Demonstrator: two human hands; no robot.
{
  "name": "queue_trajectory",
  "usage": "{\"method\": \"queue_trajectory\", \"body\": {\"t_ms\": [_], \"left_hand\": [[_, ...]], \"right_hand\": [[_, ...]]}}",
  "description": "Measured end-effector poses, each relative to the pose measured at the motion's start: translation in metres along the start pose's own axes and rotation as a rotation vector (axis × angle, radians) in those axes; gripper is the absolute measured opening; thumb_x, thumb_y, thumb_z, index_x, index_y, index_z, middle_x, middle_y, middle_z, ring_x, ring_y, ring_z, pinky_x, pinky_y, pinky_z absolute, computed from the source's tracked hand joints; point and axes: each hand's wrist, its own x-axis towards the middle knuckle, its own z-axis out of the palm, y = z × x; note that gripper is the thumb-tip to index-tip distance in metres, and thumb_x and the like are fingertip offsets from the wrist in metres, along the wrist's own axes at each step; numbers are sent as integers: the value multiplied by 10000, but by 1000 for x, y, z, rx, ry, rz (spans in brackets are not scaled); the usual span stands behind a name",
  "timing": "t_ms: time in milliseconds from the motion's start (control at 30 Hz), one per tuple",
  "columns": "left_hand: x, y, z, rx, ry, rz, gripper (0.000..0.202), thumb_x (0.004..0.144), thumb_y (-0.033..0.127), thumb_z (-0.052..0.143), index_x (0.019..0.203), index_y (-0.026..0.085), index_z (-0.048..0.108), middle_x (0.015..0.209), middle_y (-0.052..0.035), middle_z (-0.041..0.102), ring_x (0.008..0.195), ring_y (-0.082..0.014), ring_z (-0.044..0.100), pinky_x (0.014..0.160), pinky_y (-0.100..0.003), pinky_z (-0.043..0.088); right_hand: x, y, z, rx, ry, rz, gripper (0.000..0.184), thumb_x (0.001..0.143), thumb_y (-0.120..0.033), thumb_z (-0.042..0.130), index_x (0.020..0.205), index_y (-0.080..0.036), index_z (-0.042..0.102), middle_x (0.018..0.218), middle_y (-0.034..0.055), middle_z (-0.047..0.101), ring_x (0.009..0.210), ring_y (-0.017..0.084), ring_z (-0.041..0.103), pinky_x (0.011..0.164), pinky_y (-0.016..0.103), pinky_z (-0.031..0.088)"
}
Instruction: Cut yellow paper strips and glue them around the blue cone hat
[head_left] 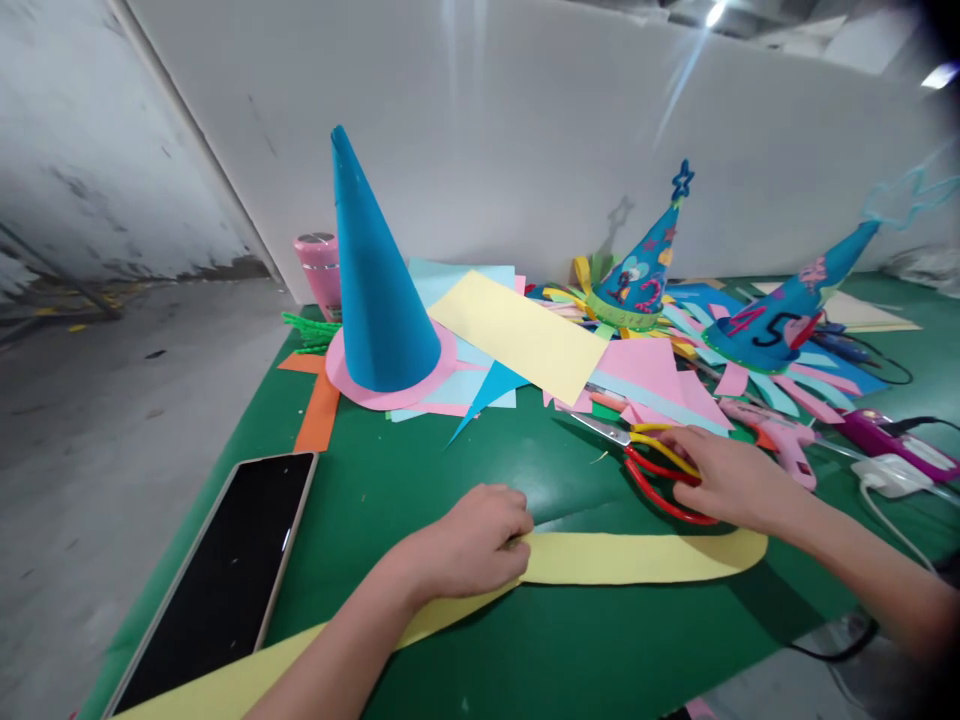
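Note:
My left hand [472, 545] rests curled on a long curved yellow paper strip [645, 557] that lies across the green mat [420, 470], fingers pinching the strip's edge. My right hand [724, 475] lies on a pair of scissors with red and yellow handles [660, 470], fingers closing over the handle loops; the blades point left toward the paper pile. A plain blue paper cone [375, 270] on a pink disc stands at the back left.
A dark tablet [225, 570] lies at the mat's left edge. Two decorated blue party hats [645, 270] [787, 310] stand on scattered coloured paper, with a yellow sheet [525, 335]. A pink glue gun [780, 435], cables and a pink cup [319, 265] sit around.

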Motion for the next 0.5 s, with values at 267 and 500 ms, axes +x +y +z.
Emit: {"method": "queue_trajectory", "body": {"t_ms": [267, 500], "left_hand": [[3, 6, -2, -4, 0, -25, 229, 771, 127, 414, 563, 173, 330, 646, 24, 442, 647, -112, 420, 661, -234, 341], [8, 10, -3, -27, -18, -54, 226, 798, 123, 396, 582, 174, 349, 647, 30, 440, 653, -111, 411, 660, -236, 321]], "right_hand": [[61, 0, -13, -119, 100, -63, 472, 700, -291, 465, 1155, -171, 497, 1086, 108, 556, 814, 249, 579, 556, 285, 367], [132, 2, -25, -93, 70, -191, 274, 725, -346, 524, 907, -153, 591, 868, 83, 581, 735, 200, 549, 506, 256, 342]]}}
